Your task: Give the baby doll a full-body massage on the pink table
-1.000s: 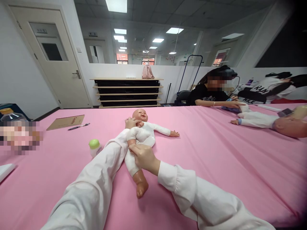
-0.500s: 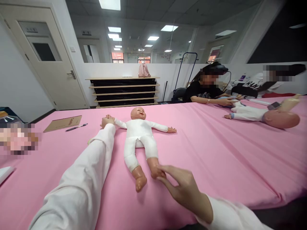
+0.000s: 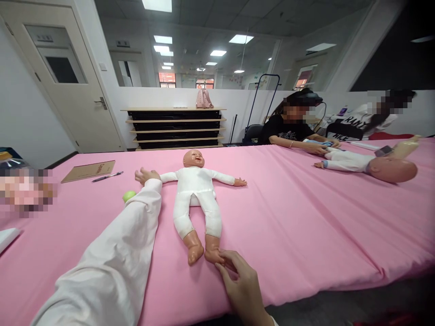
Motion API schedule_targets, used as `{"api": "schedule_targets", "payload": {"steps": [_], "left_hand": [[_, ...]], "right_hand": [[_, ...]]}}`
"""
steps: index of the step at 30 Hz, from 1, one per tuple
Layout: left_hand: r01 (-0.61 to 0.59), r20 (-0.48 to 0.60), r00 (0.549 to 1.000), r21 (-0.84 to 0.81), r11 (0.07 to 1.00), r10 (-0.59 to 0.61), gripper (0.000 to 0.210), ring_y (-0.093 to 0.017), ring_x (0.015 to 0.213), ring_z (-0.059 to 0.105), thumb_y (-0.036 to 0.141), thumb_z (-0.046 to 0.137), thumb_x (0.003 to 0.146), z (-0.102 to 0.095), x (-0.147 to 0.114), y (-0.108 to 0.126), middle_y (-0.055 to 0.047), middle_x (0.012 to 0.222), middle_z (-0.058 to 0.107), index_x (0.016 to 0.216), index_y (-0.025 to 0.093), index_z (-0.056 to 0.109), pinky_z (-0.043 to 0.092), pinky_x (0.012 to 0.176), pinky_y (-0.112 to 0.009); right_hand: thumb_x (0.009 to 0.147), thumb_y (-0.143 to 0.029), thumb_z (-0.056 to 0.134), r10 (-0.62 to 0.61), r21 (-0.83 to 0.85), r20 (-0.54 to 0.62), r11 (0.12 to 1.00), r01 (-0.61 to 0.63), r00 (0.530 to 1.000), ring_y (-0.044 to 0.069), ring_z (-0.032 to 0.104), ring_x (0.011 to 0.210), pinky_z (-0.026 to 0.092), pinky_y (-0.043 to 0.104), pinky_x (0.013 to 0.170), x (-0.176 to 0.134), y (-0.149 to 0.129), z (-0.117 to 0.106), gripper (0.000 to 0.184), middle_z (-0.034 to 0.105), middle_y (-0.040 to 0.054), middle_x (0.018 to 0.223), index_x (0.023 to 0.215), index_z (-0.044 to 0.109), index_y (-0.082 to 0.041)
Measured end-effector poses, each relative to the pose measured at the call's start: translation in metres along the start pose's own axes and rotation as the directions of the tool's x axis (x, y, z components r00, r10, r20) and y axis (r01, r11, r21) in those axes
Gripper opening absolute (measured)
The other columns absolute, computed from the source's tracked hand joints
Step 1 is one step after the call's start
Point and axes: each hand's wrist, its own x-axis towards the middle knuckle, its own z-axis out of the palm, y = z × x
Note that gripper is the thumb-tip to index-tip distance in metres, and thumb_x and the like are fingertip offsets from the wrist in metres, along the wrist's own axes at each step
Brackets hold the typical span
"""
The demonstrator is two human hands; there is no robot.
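A baby doll [image 3: 194,181] in a white cloth body lies on its back on the pink-covered table [image 3: 288,226], its head away from me. At the end of the doll's left-side arm is my left hand [image 3: 147,175], fingers spread apart; the doll's hand there is hidden. My right hand [image 3: 242,283] pinches the toes of the doll's right-side foot [image 3: 212,251] between thumb and fingers. The other foot [image 3: 193,248] rests free beside it. A light green round object [image 3: 129,196] sits by my left sleeve.
To the left lie a brown notebook [image 3: 89,171] and a pen [image 3: 108,176]. Across the table, a person in black [image 3: 288,133] handles a second doll [image 3: 392,168], with a pale bottle [image 3: 406,147] beyond it. Shelves [image 3: 175,129] stand against the wall.
My left hand has moved slightly left and its fingers have opened from around the doll's hand. My right hand has shifted left and down with the doll's foot, bringing the legs closer together.
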Motion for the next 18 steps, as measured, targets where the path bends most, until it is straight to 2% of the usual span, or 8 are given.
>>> {"api": "schedule_targets", "payload": {"steps": [2, 4, 6, 8, 11, 12, 15, 18], "left_hand": [[-0.049, -0.015, 0.999, 0.076, 0.996, 0.051, 0.039, -0.035, 0.127, 0.018, 0.010, 0.047, 0.079, -0.008, -0.016, 0.007, -0.017, 0.135, 0.024, 0.117, 0.006, 0.042, 0.021, 0.102, -0.052], [-0.217, 0.063, 0.976, 0.133, 0.967, 0.210, 0.037, -0.029, 0.123, 0.027, 0.014, 0.052, 0.077, -0.029, -0.047, 0.008, -0.012, 0.130, 0.032, 0.114, 0.011, 0.047, 0.024, 0.103, -0.046], [-0.441, 0.212, 0.885, 0.099, 0.892, 0.415, 0.030, -0.023, 0.109, 0.042, 0.017, 0.050, 0.079, -0.061, -0.092, 0.001, -0.011, 0.111, 0.046, 0.109, 0.012, 0.049, 0.035, 0.096, -0.041], [-0.629, 0.456, 0.690, -0.005, 0.777, 0.562, 0.022, -0.018, 0.086, 0.051, 0.022, 0.042, 0.085, -0.096, -0.140, -0.009, -0.007, 0.094, 0.052, 0.105, 0.017, 0.052, 0.044, 0.078, -0.036], [-0.855, 0.639, 0.292, -0.160, 0.494, 0.711, 0.029, -0.019, 0.082, 0.050, 0.028, 0.040, 0.086, -0.137, -0.194, -0.016, -0.008, 0.101, 0.052, 0.113, 0.024, 0.052, 0.044, 0.071, -0.036], [-0.883, 0.670, 0.234, -0.156, 0.442, 0.705, 0.032, -0.021, 0.085, 0.050, 0.033, 0.042, 0.086, -0.145, -0.204, -0.013, -0.010, 0.106, 0.051, 0.116, 0.025, 0.050, 0.043, 0.072, -0.038], [-0.911, 0.784, 0.183, -0.091, 0.402, 0.594, 0.046, -0.024, 0.085, 0.049, 0.053, 0.048, 0.079, -0.153, -0.220, 0.004, -0.011, 0.106, 0.050, 0.119, 0.028, 0.049, 0.042, 0.069, -0.039], [-0.905, 0.875, 0.179, -0.033, 0.424, 0.450, 0.062, -0.023, 0.081, 0.050, 0.066, 0.052, 0.069, -0.149, -0.236, 0.018, -0.009, 0.098, 0.053, 0.117, 0.026, 0.049, 0.042, 0.065, -0.036]], "right_hand": [[0.083, -0.029, 0.054, 0.123, 0.044, 0.076, 0.991, -0.126, 0.990, 0.019, 0.064, 0.089, 0.055, 0.028, 0.078, -0.003, 0.000, -0.002, 0.018, 0.066, 0.0079, 0.096, 0.096, 0.062, -0.020], [0.081, -0.035, 0.056, 0.238, 0.100, 0.145, 0.962, -0.254, 0.960, 0.021, 0.064, 0.092, 0.055, 0.029, 0.079, -0.005, 0.001, -0.011, 0.025, 0.066, 0.0092, 0.100, 0.100, 0.061, -0.020], [0.077, -0.041, 0.058, 0.325, 0.143, 0.196, 0.924, -0.355, 0.925, 0.023, 0.064, 0.093, 0.055, 0.031, 0.078, -0.001, 0.005, -0.028, 0.033, 0.065, 0.0111, 0.102, 0.102, 0.061, -0.019], [0.075, -0.047, 0.058, 0.361, 0.132, 0.239, 0.908, -0.398, 0.901, 0.025, 0.063, 0.094, 0.055, 0.034, 0.079, 0.013, 0.010, -0.053, 0.039, 0.065, 0.0123, 0.104, 0.101, 0.062, -0.018], [0.071, -0.049, 0.060, 0.326, 0.004, 0.250, 0.941, -0.338, 0.912, 0.027, 0.059, 0.102, 0.045, 0.043, 0.094, 0.057, 0.013, -0.092, 0.039, 0.064, 0.0105, 0.107, 0.097, 0.066, -0.021], [0.068, -0.048, 0.063, 0.307, -0.036, 0.239, 0.951, -0.307, 0.921, 0.028, 0.057, 0.105, 0.040, 0.046, 0.099, 0.077, 0.013, -0.101, 0.038, 0.063, 0.0094, 0.108, 0.096, 0.067, -0.022], [0.069, -0.042, 0.065, 0.311, -0.010, 0.287, 0.947, -0.322, 0.906, 0.028, 0.053, 0.110, 0.033, 0.046, 0.103, 0.142, 0.017, -0.107, 0.033, 0.061, 0.0084, 0.113, 0.095, 0.067, -0.022], [0.077, -0.030, 0.061, 0.402, 0.234, 0.477, 0.799, -0.554, 0.781, 0.023, 0.057, 0.105, 0.039, 0.040, 0.099, 0.196, 0.036, -0.077, 0.024, 0.062, 0.0114, 0.109, 0.097, 0.064, -0.015]]}}
